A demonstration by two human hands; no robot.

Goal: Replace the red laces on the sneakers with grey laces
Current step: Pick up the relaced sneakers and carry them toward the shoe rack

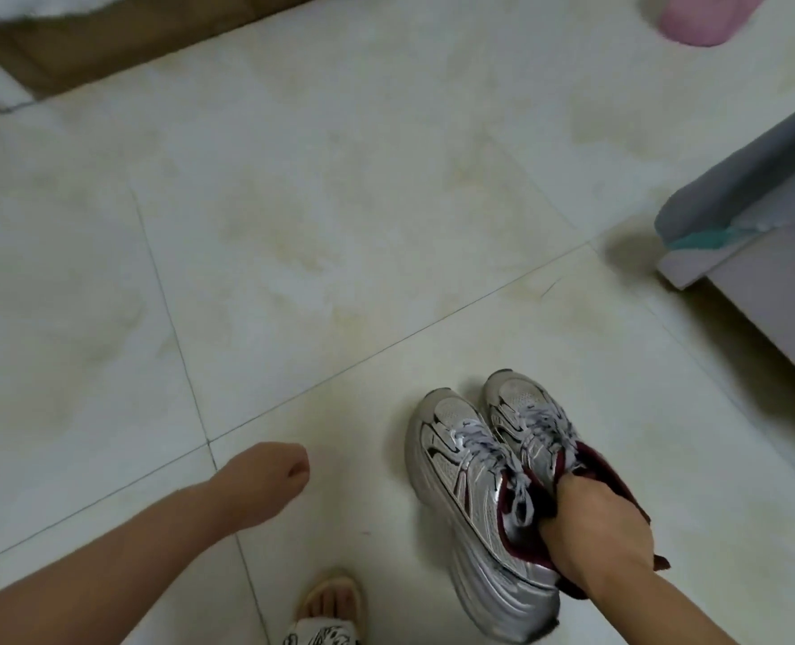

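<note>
Right hand [595, 528] gripped both sneakers [484, 481] by their collars.
Toes pointed away, lengthwise; left hand [270, 481] seemed loosely fisted, holding nothing.

We see two bare forearms entering from the bottom of the frame, with no sleeve reaching as far as either wrist and no watch, ring or bracelet visible to us on them. The left hand [270, 481] shows at lower centre-left and the right hand [600, 528] at lower right, both ungloved. At the bottom centre we see one foot in an open-toed sandal [332, 605] with a pale tan sole, the toes uncovered. Across the foot runs a wide white strap [323, 635] printed with a black pattern, cut off by the bottom edge, so we cannot make out its design.
</note>
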